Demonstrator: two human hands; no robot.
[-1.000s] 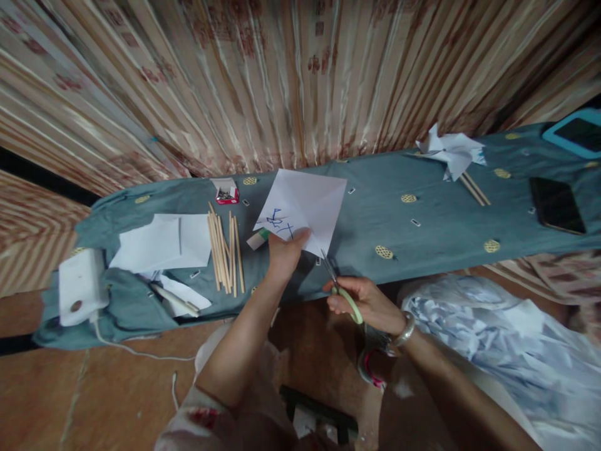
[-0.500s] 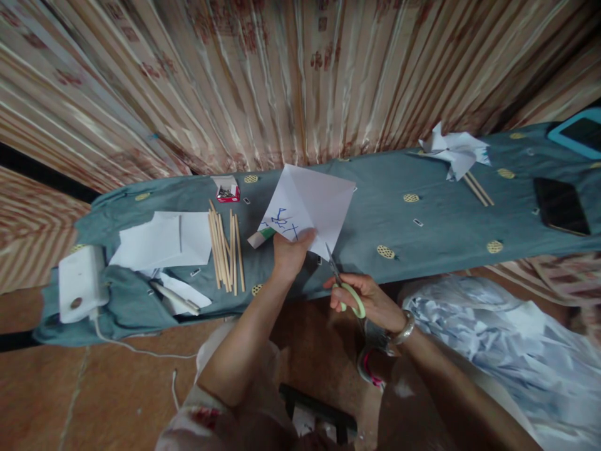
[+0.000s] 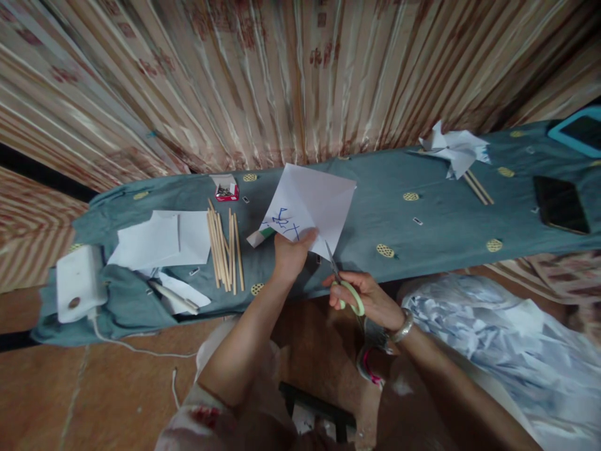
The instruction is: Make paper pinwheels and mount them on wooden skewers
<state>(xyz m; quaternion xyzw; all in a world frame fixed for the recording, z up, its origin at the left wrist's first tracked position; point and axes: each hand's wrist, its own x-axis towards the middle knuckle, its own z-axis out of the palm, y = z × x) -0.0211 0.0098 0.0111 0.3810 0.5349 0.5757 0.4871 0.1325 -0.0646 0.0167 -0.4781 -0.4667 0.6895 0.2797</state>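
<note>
A square sheet of white paper (image 3: 323, 194) with creases and blue pen marks is held up over the cloth-covered table. My left hand (image 3: 292, 254) pinches its near edge, thumb on top and fingers hidden underneath. Light-green-handled scissors (image 3: 351, 298) sit in my right hand (image 3: 364, 296), fingers through the loops. Their blades are at the paper's near corner, pointing toward its middle. Partly under the paper's left side lies a small green-and-white item (image 3: 259, 236), its kind unclear.
On the table (image 3: 328, 275), wooden sticks (image 3: 225, 250), a red box of small metal pieces (image 3: 227, 189), paper sheets (image 3: 154, 241) and a pen (image 3: 173, 296) lie left. A paper pinwheel (image 3: 453, 150) and a phone (image 3: 561, 205) lie right. Below stands a bag of paper scraps (image 3: 507, 344).
The scissor blades have moved slightly farther up into the paper's near corner. My left hand and the paper stay nearly in place.
</note>
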